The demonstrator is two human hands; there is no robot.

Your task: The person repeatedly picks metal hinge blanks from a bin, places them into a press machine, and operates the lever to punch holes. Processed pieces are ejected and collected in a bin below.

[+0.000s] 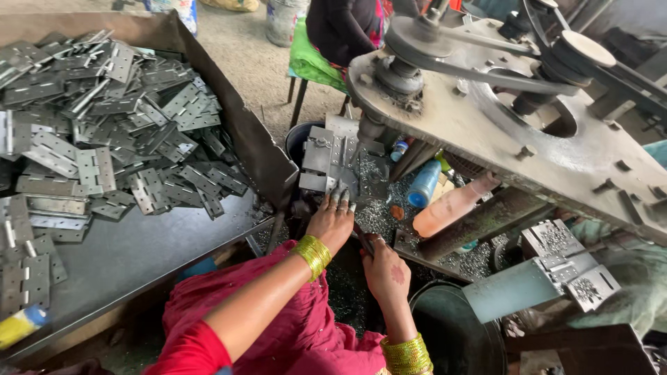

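A grey metal hinge (326, 161), opened flat, is seen at the centre of the frame, lying on the work bed of a machine just below a vertical spindle (370, 129). The left hand (332, 221) is placed at the hinge's lower edge, fingers extended forward and pressed down on the plate rather than closed around it. A band of gold bangles (312, 255) is worn at that wrist. The right hand (384, 271) is held lower, at centre-bottom, palm turned upward with a red mark on it; a thin dark object appears to be pinched between thumb and fingers, though what it is cannot be told. A second set of bangles (406, 355) is noted at the bottom edge.

Metal shavings (379, 212) are scattered over the bed around the hands. Just right of the hinge, a blue bottle (424, 183) and a pinkish bottle (453, 205) are found lying on their sides. The machine's heavy plate (500, 132), with pulleys and a belt (486, 66), fills the upper right.

A large heap of hinges (104, 132) is piled on a dark metal tray (132, 253) across the left half of the frame. A dark round bucket (455, 333) is seen at the lower right. At the top centre, another person (344, 28) is seated on a green stool (313, 64).
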